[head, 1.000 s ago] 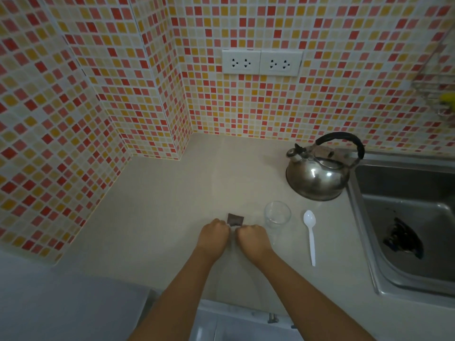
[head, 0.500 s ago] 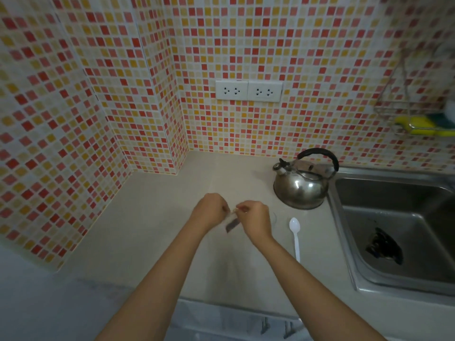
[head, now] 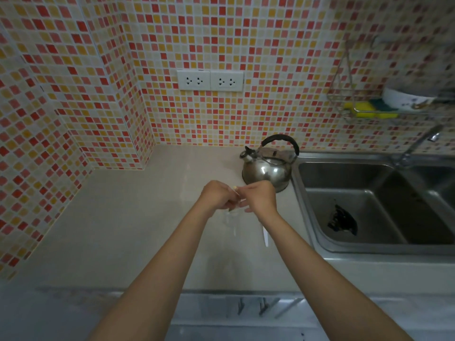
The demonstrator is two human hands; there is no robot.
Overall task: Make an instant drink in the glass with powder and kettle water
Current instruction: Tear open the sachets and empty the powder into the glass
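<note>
My left hand [head: 216, 196] and my right hand [head: 258, 198] meet above the beige counter [head: 138, 230], both pinching a small powder sachet [head: 235, 193] between them. Most of the sachet is hidden by my fingers; only a thin edge shows. The clear glass [head: 230, 217] stands on the counter just below my hands, partly covered by them. Behind my right hand sits the steel kettle [head: 268, 168] with a black handle. A white plastic spoon [head: 265, 236] lies beside my right wrist, mostly hidden.
A steel sink [head: 369, 205] with a dark object in its basin lies to the right, its tap [head: 418, 143] behind. A wire rack [head: 364, 107] with sponges hangs on the tiled wall. Two socket plates [head: 210, 80] sit above the counter.
My hands have lifted the sachet off the counter and carried it up over the glass. My head has tilted up, showing more wall, the rack and the tap.
</note>
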